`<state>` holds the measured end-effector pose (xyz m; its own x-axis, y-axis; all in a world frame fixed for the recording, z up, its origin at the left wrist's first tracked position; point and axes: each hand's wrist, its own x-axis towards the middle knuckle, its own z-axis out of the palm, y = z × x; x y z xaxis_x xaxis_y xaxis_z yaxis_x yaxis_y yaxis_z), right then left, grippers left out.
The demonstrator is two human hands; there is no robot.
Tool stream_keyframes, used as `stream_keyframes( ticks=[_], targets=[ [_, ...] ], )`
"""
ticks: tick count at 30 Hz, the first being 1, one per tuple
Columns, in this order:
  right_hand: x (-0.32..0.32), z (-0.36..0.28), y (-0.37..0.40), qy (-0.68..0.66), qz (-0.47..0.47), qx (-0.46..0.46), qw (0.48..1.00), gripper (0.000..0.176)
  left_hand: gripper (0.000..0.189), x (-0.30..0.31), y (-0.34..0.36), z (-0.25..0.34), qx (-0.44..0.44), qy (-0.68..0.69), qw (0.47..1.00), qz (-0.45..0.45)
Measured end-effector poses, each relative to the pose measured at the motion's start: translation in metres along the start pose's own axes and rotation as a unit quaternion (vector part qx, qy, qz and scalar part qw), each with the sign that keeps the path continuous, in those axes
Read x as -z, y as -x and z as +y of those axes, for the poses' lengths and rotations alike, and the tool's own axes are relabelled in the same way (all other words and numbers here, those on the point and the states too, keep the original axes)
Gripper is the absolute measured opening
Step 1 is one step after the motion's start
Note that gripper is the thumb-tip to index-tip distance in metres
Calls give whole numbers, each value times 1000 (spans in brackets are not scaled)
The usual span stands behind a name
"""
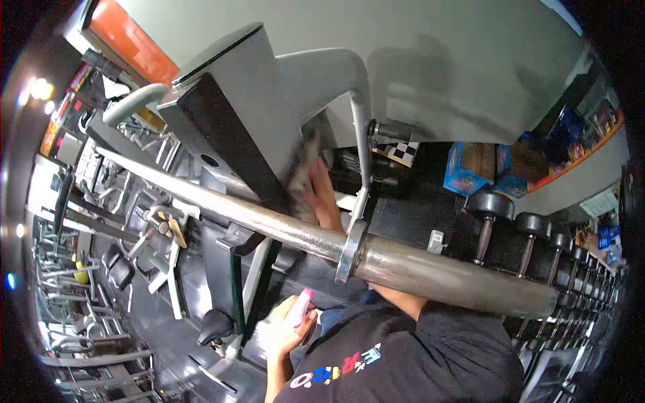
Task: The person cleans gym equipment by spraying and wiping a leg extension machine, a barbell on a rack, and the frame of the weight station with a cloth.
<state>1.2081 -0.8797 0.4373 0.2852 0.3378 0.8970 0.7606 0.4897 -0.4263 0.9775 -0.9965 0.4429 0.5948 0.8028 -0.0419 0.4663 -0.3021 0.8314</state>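
My left hand point(285, 329), at the lower middle, is wrapped round a small bottle point(298, 311) with a pink top. Beyond the steel bar point(269, 221), my right hand point(322, 191) presses a greyish cloth point(302, 171) against the side of a grey and black gym machine point(248, 101). The cloth is blurred, and some of its outline is lost. The bar's thick sleeve and collar point(351, 251) cross in front of my right arm and hide part of it.
A row of dumbbells point(490, 205) runs down the right side. Blue boxes point(470, 168) stand near the grey wall point(437, 67). Gym machines fill the left, with a black saddle seat point(215, 326) near my left hand. The bar spans the view close to the camera.
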Motion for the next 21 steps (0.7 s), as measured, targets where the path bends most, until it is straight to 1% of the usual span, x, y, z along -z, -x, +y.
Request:
stream_keyframes(
  ticks=[1,2,3,4,5,6,7,8,9,10,11,12,13,14,15,16,18,19,20,21],
  targets=[
    [-3,6,40,-40,-37,-56,997,53,24,-5,3,-2,37,8,999,-1],
    [-8,15,88,-93,-72,-141,983,55,23,-11,5,-5,71,16,997,-1],
    [-12,26,142,-268,-95,-307,908,59,20,-16,5,-7,56,17,998,5],
    [-13,39,183,-464,-74,-430,771,62,20,-18,2,-5,56,18,998,11],
    [-12,50,207,-593,-38,-496,633,65,19,-20,0,-3,42,-2,999,6],
    [-10,56,213,-652,-22,-519,552,69,19,-19,-2,-1,30,-22,999,-2],
    [-6,60,208,-665,-21,-527,529,73,19,-19,-4,-2,19,-31,999,-5],
    [-2,53,199,-664,-18,-530,528,73,19,-18,-3,-5,21,-31,999,-9],
    [3,44,165,-513,-74,-534,668,72,21,-17,-5,-10,18,-26,999,-15],
    [9,32,129,-338,-128,-514,778,71,22,-15,-8,-12,13,-20,1000,-20],
    [9,13,99,-263,-66,-394,878,65,25,-12,-10,-10,33,4,999,-30],
    [1,15,107,-287,-29,-383,877,57,25,-9,-11,-9,32,4,999,-34],
    [3,12,116,-132,-91,-295,942,55,24,-4,-11,-8,38,12,998,-48],
    [7,8,129,30,-149,-196,969,52,24,0,-11,-9,42,19,997,-62],
    [12,-1,145,37,-144,-195,970,52,26,6,-10,-14,27,18,997,-71],
    [18,-12,171,26,-183,-268,946,52,26,13,-9,-17,19,19,997,-74],
    [19,-27,225,0,-255,-409,876,52,27,26,-3,-23,51,14,996,-77],
    [11,-28,247,5,-203,-413,888,52,26,31,0,-29,27,13,997,-75],
    [6,-29,251,16,-138,-424,895,52,26,38,5,-34,23,12,996,-84],
    [7,-27,254,-86,-98,-567,814,52,25,45,10,-40,22,11,995,-93]
  ],
)
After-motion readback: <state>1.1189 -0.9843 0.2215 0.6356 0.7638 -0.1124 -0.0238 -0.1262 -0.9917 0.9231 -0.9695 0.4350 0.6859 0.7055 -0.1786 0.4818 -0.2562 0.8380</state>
